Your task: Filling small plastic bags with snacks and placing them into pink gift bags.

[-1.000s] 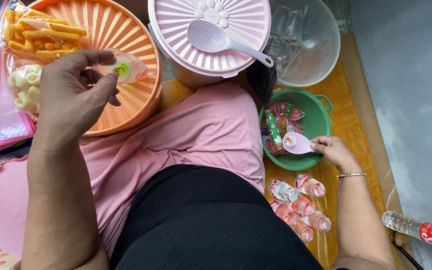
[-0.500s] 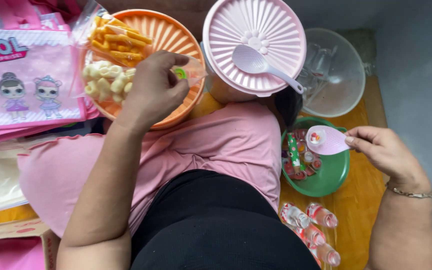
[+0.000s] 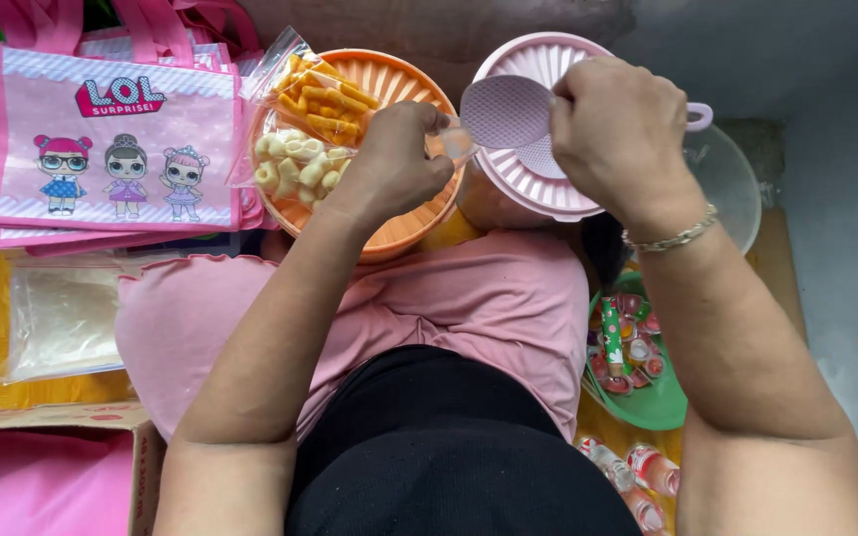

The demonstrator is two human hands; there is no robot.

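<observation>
Pink scoop (image 3: 506,111) sits clamped in the right hand (image 3: 616,129) grip, its bowl touching the left hand (image 3: 399,164), which pinches a small clear cup (image 3: 456,141).

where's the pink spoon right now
In the head view the pink spoon is up top, right of centre, held by the right hand above the pink lid, its bowl beside the left hand over the orange basket.

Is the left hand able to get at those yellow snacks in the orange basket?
Probably yes: the left hand hovers over the orange basket, right beside the bagged yellow snacks, with nothing between.
</observation>
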